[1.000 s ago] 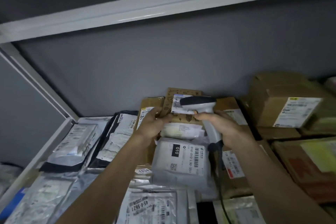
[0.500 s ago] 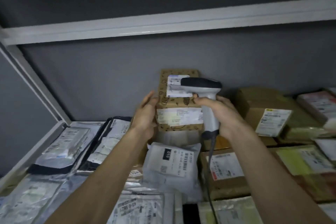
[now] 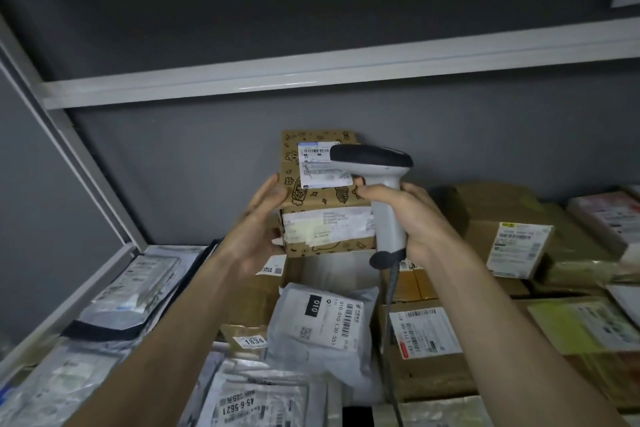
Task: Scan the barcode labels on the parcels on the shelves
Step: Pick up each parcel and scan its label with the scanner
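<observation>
Holding a printed box [image 3: 325, 204] up above the shelf [image 3: 69, 302], the left hand [image 3: 258, 218] lies flat along its left side with fingers straight, and the right hand [image 3: 408, 215] grips the scanner [image 3: 377, 184] against its right side; the scanner's head covers part of the label [image 3: 320, 165]; below lie grey bags [image 3: 320, 322] and cartons [image 3: 426, 350], stacked close; the label's print is too small to read

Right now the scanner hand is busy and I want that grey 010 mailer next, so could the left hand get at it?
Probably not yet: the left hand is holding up the patterned box. The grey 010 mailer lies uncovered on the pile just below, so once the box is put down the way looks free.
</observation>
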